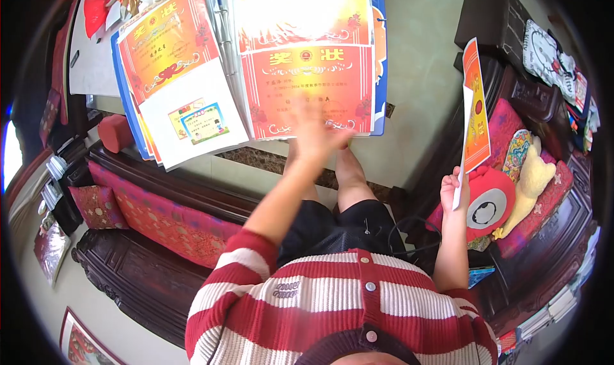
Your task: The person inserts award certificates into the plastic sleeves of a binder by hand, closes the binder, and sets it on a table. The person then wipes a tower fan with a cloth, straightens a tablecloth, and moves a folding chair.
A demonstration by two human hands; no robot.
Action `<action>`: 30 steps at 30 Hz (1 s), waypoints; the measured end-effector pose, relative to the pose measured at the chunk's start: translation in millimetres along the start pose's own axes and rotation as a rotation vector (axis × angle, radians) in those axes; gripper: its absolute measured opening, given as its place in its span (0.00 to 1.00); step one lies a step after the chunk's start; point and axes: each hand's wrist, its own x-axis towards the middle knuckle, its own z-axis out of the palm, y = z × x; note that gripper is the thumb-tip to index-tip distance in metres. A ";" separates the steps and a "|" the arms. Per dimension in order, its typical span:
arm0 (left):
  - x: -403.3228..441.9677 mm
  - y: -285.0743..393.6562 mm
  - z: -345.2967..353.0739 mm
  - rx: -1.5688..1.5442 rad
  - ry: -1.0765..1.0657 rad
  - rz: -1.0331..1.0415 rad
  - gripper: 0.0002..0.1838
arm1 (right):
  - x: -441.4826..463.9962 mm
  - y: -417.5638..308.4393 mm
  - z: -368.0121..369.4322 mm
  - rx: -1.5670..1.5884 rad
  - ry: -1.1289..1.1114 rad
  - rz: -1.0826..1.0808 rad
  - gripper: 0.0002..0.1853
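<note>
A ring binder (381, 77) lies spread across the top, with metal rings (220, 19) down its middle. Its right side shows two orange-red award certificates; the lower certificate (268, 96) is under my left hand (311, 128). That hand is blurred, with the thumb spread away from the fingers and nothing visible in it. On the binder's left side are another certificate (160, 45) and a white sheet (211, 99) with small colourful pictures. Off to the right, my right hand (453, 189) is closed on an orange certificate (478, 122), with a white sheet edge (465, 147) against it.
A pale table (89, 51) stands at the upper left, with a red object (96, 16) on it. Dark carved wooden seats with red cushions (153, 211) line the left and right. A red round plush (491, 202) and a yellow toy (534, 173) sit beside my right hand.
</note>
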 end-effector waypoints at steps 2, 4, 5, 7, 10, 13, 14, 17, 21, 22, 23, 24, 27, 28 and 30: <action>0.3 36.7 31.1 -0.055 -0.051 -0.027 0.56 | -5.0 -1.7 12.5 0.007 0.035 -0.005 0.08; 1.4 35.4 55.9 -0.018 -0.020 -0.045 0.54 | -9.6 -4.3 23.1 -0.021 0.040 -0.018 0.07; 2.2 30.4 65.0 0.001 -0.005 -0.058 0.53 | -9.3 -6.6 18.2 -0.031 0.035 -0.020 0.07; 2.8 19.1 72.8 -0.011 0.043 -0.031 0.50 | -8.6 -10.6 8.4 -0.016 0.028 -0.030 0.07; 4.2 15.3 67.9 -0.007 0.085 -0.005 0.45 | -3.3 -10.1 -14.8 0.085 -0.028 0.001 0.07; 2.0 10.2 69.8 0.011 0.134 -0.007 0.41 | -1.8 -7.9 -15.5 0.119 -0.092 0.045 0.08; 4.1 8.4 66.5 0.010 0.154 0.004 0.40 | -2.6 -7.4 -10.9 0.126 -0.109 0.053 0.08; 10.2 -3.2 57.8 0.047 0.363 0.067 0.26 | -3.0 -10.6 -5.9 0.073 -0.112 0.057 0.07; 20.0 -19.0 30.6 -0.456 0.414 -0.085 0.10 | -2.3 -10.1 -5.2 0.049 -0.098 0.046 0.07; 17.9 -23.7 19.7 -0.642 0.356 -0.199 0.08 | -3.0 -9.2 -4.5 0.049 -0.088 0.048 0.07; 15.4 -30.6 2.1 -0.835 0.478 -0.174 0.06 | -2.2 -8.9 -5.6 0.047 -0.099 0.052 0.07; 11.4 -50.6 -1.0 -0.898 0.563 -0.120 0.06 | -0.1 -8.3 -7.4 0.046 -0.110 0.057 0.07; -12.8 -90.8 -61.9 -1.334 0.663 -0.398 0.06 | 2.2 -6.2 -1.0 0.042 -0.128 0.068 0.08; -14.2 -120.7 -69.6 -1.352 0.775 -0.350 0.10 | 2.8 -6.8 1.9 0.038 -0.130 0.070 0.08; -25.6 -171.4 -96.4 -1.271 0.931 -0.395 0.10 | 6.0 -6.3 0.8 0.032 -0.125 0.077 0.08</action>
